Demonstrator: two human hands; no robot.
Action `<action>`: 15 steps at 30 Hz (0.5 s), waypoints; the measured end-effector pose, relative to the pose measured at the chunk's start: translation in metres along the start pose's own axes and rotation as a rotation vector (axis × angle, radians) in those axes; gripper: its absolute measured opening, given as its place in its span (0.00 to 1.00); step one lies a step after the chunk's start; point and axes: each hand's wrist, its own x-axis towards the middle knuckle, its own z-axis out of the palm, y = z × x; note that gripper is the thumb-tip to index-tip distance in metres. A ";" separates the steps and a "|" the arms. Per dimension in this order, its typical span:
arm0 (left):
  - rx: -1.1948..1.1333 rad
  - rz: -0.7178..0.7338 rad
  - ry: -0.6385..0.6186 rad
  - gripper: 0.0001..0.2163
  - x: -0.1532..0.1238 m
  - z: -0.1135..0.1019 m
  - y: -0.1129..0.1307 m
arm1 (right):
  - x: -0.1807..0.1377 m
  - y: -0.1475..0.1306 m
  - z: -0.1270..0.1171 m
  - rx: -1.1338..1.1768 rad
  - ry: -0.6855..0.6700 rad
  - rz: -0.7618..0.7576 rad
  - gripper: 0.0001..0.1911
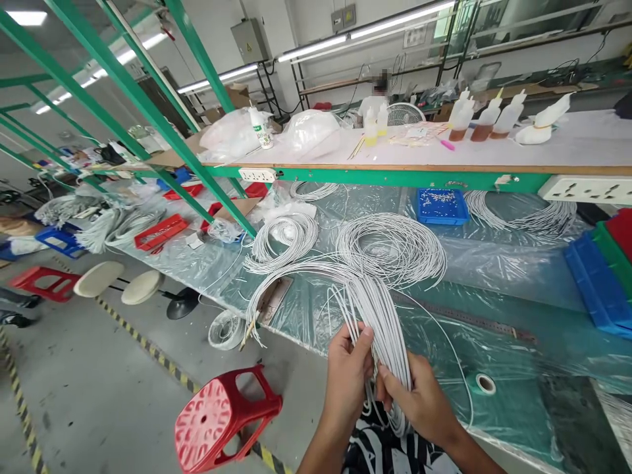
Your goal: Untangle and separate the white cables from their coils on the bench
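A thick bundle of thin white cables (382,316) runs from the table's front edge toward my body. My left hand (351,359) closes on a few strands at the bundle's left side, thumb on top. Wrapped round the lower part of the same bundle is my right hand (417,395), with its thumb lying across the strands. The far end of the bundle curves left across the table and hangs over the edge. Just behind it lies a large loose coil of white cable (390,247), and a smaller coil (284,240) sits to its left.
A steel ruler (464,319) and a small tape roll (486,384) lie to the right. Blue bins (595,283) stand at the right edge. A blue tray (442,206) holds small white parts. Bottles (486,122) line the shelf. A red stool (224,418) stands on the floor.
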 end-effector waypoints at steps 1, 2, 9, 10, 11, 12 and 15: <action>0.003 0.007 -0.011 0.18 0.000 0.001 -0.001 | -0.002 0.000 -0.002 -0.003 0.004 -0.012 0.15; 0.001 0.013 -0.023 0.18 -0.001 0.002 -0.002 | -0.003 0.001 -0.003 -0.008 0.013 -0.022 0.16; 0.035 0.025 -0.138 0.17 0.009 0.008 -0.008 | -0.005 0.008 -0.013 0.023 0.158 -0.062 0.16; 0.046 0.021 -0.155 0.17 0.011 0.009 -0.008 | -0.005 0.009 -0.013 0.039 0.180 -0.063 0.16; 0.057 0.018 -0.174 0.17 0.013 0.011 -0.007 | -0.005 0.009 -0.014 0.051 0.204 -0.064 0.16; 0.067 0.015 -0.190 0.17 0.014 0.012 -0.007 | -0.006 0.010 -0.014 0.059 0.227 -0.065 0.16; 0.084 0.010 -0.225 0.17 0.018 0.015 -0.008 | -0.008 0.013 -0.015 0.073 0.285 -0.070 0.17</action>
